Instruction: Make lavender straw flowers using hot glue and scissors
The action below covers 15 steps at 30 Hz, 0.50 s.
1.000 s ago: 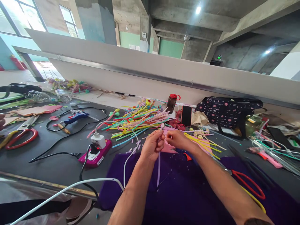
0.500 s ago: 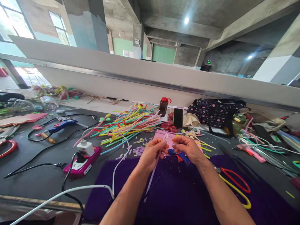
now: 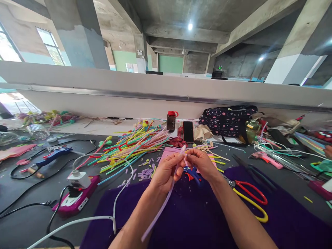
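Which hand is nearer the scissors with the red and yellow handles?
Right. The right hand is left of the scissors and slightly farther forward; the left hand, holding a pale purple stem, is farther off to the left.

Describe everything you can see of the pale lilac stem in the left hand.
The pale lilac stem is long, thin and soft-looking, with a whitish upper tip. The left hand pinches it near the top between its fingers; the right hand's fingers are close to that end, though contact is unclear. Below the grip it curves gently down alongside the left forearm, its lower end loose above or on the dark purple cloth.
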Each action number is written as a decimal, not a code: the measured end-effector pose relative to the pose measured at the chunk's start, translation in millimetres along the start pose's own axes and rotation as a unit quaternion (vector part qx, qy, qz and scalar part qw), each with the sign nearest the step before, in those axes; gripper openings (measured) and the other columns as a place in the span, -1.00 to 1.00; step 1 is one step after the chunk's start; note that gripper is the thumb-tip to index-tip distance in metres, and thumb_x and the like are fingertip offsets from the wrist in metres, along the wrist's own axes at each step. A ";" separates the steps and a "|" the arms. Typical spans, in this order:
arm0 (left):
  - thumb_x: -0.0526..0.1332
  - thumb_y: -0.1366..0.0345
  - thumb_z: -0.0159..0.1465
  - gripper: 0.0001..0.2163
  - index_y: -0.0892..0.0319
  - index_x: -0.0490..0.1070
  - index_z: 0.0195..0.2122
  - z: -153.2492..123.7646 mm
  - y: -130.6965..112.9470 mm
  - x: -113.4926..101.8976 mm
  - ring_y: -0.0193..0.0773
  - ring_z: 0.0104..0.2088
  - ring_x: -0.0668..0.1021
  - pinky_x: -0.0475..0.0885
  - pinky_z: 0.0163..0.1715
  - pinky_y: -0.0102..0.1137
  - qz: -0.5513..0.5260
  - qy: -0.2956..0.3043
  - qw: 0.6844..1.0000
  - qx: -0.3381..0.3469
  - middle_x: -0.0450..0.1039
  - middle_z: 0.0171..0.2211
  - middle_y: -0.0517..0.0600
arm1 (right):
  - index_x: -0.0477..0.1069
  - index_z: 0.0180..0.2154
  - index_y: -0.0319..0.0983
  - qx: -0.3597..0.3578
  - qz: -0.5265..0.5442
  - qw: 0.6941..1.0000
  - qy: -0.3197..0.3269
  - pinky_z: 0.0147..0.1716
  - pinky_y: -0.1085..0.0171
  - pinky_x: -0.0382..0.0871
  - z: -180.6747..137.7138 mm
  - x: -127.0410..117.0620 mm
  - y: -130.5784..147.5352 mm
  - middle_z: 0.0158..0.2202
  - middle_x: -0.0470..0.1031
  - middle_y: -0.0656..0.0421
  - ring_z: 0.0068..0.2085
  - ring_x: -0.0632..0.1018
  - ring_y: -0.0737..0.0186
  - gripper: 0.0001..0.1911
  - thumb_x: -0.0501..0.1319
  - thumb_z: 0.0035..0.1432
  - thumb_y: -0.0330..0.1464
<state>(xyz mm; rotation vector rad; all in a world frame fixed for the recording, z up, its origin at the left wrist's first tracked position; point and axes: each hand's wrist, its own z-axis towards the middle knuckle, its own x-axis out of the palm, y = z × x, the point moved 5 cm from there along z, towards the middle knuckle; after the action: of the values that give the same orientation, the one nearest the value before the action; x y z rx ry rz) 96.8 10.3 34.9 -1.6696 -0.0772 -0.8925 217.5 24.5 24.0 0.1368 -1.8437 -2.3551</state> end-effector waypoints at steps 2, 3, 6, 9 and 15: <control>0.30 0.27 0.02 -0.81 0.27 0.34 -0.58 5.0 3.3 -11.3 -0.56 -0.82 0.26 0.09 -0.89 -0.66 0.021 -0.045 0.998 0.024 0.34 -0.70 -0.11 | 0.34 -0.42 -0.26 0.002 -0.016 1.000 0.000 -0.60 0.42 0.23 0.4 -0.3 1.1 -0.58 0.33 0.29 -0.61 0.33 0.43 -0.81 0.20 0.00 -0.25; 0.31 0.28 0.00 -0.81 0.27 0.34 -0.57 7.8 6.9 -17.7 -0.56 -0.81 0.28 0.10 -0.88 -0.65 0.029 -0.067 0.997 0.026 0.36 -0.68 -0.11 | 0.34 -0.43 -0.26 0.004 -0.027 1.000 -0.001 -0.61 0.42 0.23 0.5 0.0 1.3 -0.59 0.33 0.29 -0.61 0.33 0.43 -0.82 0.20 0.00 -0.26; 0.34 0.27 -0.03 -0.79 0.27 0.33 -0.56 14.5 17.3 -31.1 -0.54 -0.79 0.32 0.14 -0.87 -0.65 0.051 -0.094 0.994 0.038 0.39 -0.64 -0.10 | 0.36 -0.43 -0.26 0.008 -0.060 0.998 -0.008 -0.60 0.42 0.24 0.8 1.8 0.1 -0.58 0.34 0.29 -0.60 0.34 0.43 -0.85 0.20 -0.02 -0.29; 0.34 0.23 -0.04 -0.77 0.26 0.34 -0.52 17.1 24.1 -35.0 -0.51 -0.77 0.35 0.19 -0.85 -0.63 0.064 -0.090 0.993 0.049 0.42 -0.61 -0.09 | 0.36 -0.43 -0.26 0.010 -0.088 0.996 -0.017 -0.60 0.42 0.25 1.1 3.6 -3.0 -0.55 0.35 0.29 -0.60 0.35 0.43 -0.86 0.20 -0.03 -0.31; 0.34 0.20 -0.04 -0.75 0.25 0.34 -0.50 18.6 27.8 -41.2 -0.48 -0.77 0.37 0.20 -0.85 -0.62 0.082 -0.111 0.988 0.070 0.43 -0.62 -0.09 | 0.37 -0.46 -0.26 -0.008 -0.139 0.990 -0.024 -0.59 0.41 0.26 2.0 5.5 -6.1 -0.55 0.36 0.28 -0.59 0.36 0.40 -0.90 0.16 -0.02 -0.35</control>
<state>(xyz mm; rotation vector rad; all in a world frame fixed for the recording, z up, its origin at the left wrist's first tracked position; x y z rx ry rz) 91.0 34.0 -12.2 -1.6120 -0.1491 -0.5624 211.4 26.8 18.7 0.3593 -1.9402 -2.5736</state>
